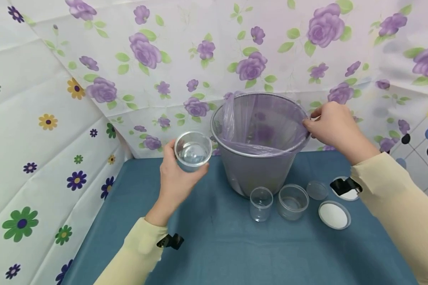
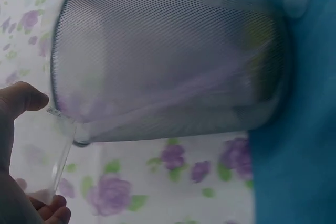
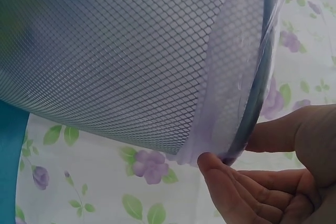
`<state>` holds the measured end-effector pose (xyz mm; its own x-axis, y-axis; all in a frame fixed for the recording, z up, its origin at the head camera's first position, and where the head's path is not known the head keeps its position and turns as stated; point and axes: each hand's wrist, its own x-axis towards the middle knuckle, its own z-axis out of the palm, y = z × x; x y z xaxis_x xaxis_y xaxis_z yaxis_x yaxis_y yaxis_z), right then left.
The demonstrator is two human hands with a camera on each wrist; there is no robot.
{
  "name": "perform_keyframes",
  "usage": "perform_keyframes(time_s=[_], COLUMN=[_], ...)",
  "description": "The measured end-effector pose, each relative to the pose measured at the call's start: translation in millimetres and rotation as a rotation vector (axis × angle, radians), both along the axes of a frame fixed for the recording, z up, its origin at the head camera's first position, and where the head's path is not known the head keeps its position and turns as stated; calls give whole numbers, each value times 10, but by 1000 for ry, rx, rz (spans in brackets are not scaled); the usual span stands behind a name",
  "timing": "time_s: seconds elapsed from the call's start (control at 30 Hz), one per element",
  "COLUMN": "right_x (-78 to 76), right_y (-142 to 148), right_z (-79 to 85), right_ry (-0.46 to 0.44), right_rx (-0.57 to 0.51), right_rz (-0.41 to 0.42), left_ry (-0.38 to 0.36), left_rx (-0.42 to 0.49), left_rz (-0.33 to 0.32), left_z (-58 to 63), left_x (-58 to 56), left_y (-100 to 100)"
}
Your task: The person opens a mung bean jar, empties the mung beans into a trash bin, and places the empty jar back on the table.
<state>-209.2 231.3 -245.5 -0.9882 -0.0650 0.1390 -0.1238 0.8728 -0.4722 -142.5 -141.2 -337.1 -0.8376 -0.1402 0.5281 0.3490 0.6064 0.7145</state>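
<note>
My left hand (image 1: 178, 178) grips a clear plastic cup (image 1: 193, 150) around its side, raised to the left of the mesh wastebasket (image 1: 253, 170). The cup's mouth tilts toward the head camera, and nothing shows inside it. In the left wrist view the cup's edge overlaps the basket's rim. A thin purple bin liner (image 1: 267, 118) lines the basket and folds over its rim. At the rim's right side my right hand (image 1: 337, 128) pinches the rim and liner between thumb and fingers; the right wrist view shows the folded liner (image 3: 210, 114) by the fingertips.
In front of the basket stand a tall clear cup (image 1: 261, 204) and a wider clear tub (image 1: 293, 202). To their right lie a clear lid (image 1: 317, 190) and two white-topped round lids (image 1: 334, 215). A flowered cloth (image 1: 196, 79) hangs behind the blue table (image 1: 228, 253).
</note>
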Motion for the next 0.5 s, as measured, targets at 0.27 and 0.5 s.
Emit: perform_keyframes(time_s=[0.27,0.5], right_x=[170,433], right_y=[28,77], right_z=[-65,-242], right_ry=[67,123], right_rx=[-57,-88], right_rz=[-15,-50], left_ry=[-159,-270], left_rx=[27,33], left_rz=[7,-19], left_z=[-571,-960], left_x=[118,189], left_y=[42,98])
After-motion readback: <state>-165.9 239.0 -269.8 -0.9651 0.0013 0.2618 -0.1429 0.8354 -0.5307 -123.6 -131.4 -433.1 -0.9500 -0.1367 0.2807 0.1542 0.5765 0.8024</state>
